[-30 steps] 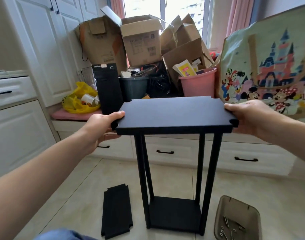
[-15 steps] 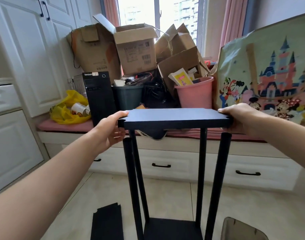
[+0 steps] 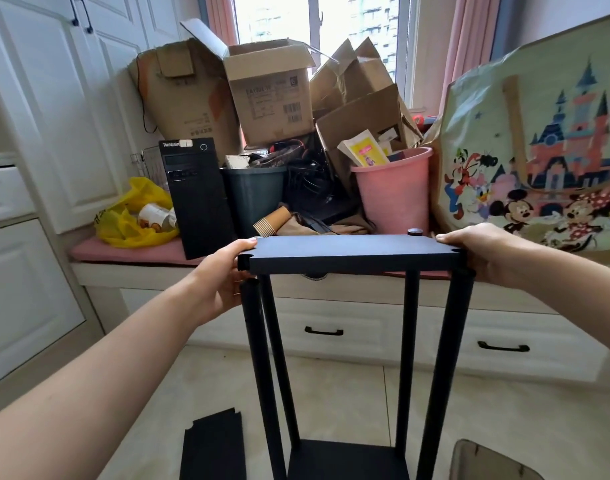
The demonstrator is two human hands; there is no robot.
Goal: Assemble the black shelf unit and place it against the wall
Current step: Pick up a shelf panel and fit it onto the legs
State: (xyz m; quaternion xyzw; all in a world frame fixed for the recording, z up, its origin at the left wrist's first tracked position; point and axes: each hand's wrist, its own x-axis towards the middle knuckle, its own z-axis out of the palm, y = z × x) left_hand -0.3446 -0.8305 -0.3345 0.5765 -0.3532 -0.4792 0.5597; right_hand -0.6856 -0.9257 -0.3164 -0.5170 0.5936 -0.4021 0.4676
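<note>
A black shelf board [image 3: 348,252] is held level over several upright black poles [image 3: 443,358] that rise from a black base board [image 3: 345,460] on the floor. My left hand [image 3: 224,271] grips the board's left end, thumb on top. My right hand [image 3: 480,252] grips its right end. The board's corner notches sit at the pole tops; the near-left pole top [image 3: 249,285] shows just below the board. A far-right pole tip [image 3: 415,231] pokes above the board. A spare black board [image 3: 215,445] lies on the floor to the left.
A window bench with drawers [image 3: 324,327] runs behind the unit, piled with cardboard boxes [image 3: 272,95], a black computer tower [image 3: 196,195], a pink bucket [image 3: 393,192], a yellow bag [image 3: 134,216] and a large cartoon bag [image 3: 538,150]. White cabinets [image 3: 47,116] stand left. A brown parts tray [image 3: 487,462] sits bottom right.
The view has tilted up and come closer, so the board's top looks flatter. Both hands stay on the board's ends, and a pole tip now shows above its far right corner.
</note>
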